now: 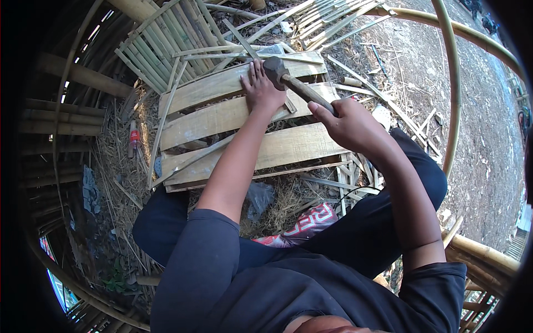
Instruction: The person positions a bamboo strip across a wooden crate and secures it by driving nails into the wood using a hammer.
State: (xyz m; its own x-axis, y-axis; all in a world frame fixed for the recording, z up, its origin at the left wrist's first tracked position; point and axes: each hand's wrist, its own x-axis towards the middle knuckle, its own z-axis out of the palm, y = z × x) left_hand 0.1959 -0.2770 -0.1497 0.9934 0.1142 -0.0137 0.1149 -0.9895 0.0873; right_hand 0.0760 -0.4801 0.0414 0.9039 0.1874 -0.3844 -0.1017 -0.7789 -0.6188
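Dark shirt: filling the bottom, closest.
Right hand: wrapping tight around the hammer.
Hammer head: showing just beside the left hand.
Left hand: lying down, fingers apart, on a thin strip.
Strip: crossing the wooden boards.
Boards: lying before the legs.

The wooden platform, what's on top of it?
Thin strips lie on the wooden platform, and the left hand rests on one. The right hand holds a hammer over it. Whatever is beneath the left hand and forearm is covered, so can't be seen.
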